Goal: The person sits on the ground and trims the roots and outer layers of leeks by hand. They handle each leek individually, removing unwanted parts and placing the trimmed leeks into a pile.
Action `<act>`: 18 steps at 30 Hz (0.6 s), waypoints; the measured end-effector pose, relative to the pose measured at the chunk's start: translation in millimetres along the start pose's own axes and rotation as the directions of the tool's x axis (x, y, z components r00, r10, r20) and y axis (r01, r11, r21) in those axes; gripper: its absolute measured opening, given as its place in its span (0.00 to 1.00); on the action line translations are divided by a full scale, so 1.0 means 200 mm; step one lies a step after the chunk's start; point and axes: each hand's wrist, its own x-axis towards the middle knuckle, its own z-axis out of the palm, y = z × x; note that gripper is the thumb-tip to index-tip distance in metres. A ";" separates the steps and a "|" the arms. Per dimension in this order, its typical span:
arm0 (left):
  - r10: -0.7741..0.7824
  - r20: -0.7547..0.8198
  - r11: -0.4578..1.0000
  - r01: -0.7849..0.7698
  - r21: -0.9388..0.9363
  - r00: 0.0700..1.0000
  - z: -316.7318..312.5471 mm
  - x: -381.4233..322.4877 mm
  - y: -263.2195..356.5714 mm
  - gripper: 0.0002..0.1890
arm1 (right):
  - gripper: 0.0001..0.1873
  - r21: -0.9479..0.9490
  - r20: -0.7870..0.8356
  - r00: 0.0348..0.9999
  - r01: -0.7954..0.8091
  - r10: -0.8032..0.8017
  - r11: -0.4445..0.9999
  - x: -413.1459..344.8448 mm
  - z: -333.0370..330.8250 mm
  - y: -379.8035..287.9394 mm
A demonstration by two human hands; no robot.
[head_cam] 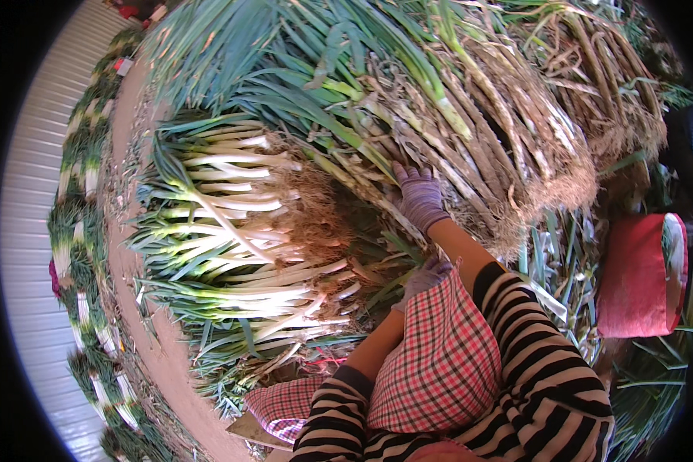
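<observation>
My right hand (420,199), in a striped purple glove, lies on the unpeeled leeks or large green onions (462,144), its fingertips among the dry, soil-brown stalks. Whether it grips one is unclear. Nearer my body, my left hand (424,283) wears a similar glove and is partly hidden by the checked cloth apron (439,358); its fingers do not show clearly. To the left are rows of cleaned leeks or green onions (237,202) with white stems, their brown roots pointing right. One cleaned stalk (231,222) lies diagonally across them.
A red fabric-like roll or bag (635,274) stands at the right, above scattered leaves. More unpeeled stalks (606,81) are heaped at the upper right. Beyond a dirt strip (161,346) at the left, bundled green onions (86,312) line a corrugated pale surface (29,231).
</observation>
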 end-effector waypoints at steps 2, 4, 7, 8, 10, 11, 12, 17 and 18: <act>0.009 -0.013 1.000 -0.009 0.004 1.000 -0.09 -0.05 0.00 0.20 | 0.37 -0.084 0.055 0.997 -0.058 0.063 0.995 0.09 0.02 -0.01; -0.150 -0.107 0.980 0.162 0.115 0.983 -0.14 -0.16 -0.04 0.19 | 0.29 -0.045 0.057 0.996 -0.073 0.075 0.996 0.12 0.01 0.01; -0.599 -0.323 0.785 0.459 -0.416 0.733 -0.36 -0.21 -0.01 0.19 | 0.24 0.227 0.037 0.998 -0.052 0.044 0.973 0.04 -0.15 0.11; -0.767 -0.319 0.600 0.449 -0.662 0.556 -0.48 -0.20 0.02 0.19 | 0.25 0.350 0.138 0.988 -0.108 0.063 0.931 -0.06 -0.28 0.09; -0.888 -0.213 0.373 0.365 -0.853 0.408 -0.56 -0.18 -0.05 0.23 | 0.25 0.514 0.179 0.984 -0.112 0.021 0.850 -0.29 -0.41 0.11; -0.874 -0.195 0.338 0.268 -0.902 0.445 -0.59 -0.10 -0.06 0.25 | 0.26 0.512 0.107 0.994 -0.057 0.002 0.857 -0.41 -0.44 0.15; -0.867 -0.183 0.292 0.175 -0.940 0.464 -0.62 -0.04 -0.08 0.29 | 0.27 0.509 0.043 0.998 0.008 -0.034 0.861 -0.52 -0.44 0.17; -0.723 -0.162 -0.074 -0.309 -0.948 0.672 -0.78 0.42 0.03 0.32 | 0.28 0.113 -0.295 0.935 0.240 -0.198 0.964 -0.93 -0.42 0.29; -0.734 -0.129 -0.244 -0.436 -0.866 0.667 -0.77 0.45 -0.01 0.28 | 0.28 0.111 -0.305 0.928 0.257 -0.214 0.960 -0.97 -0.40 0.31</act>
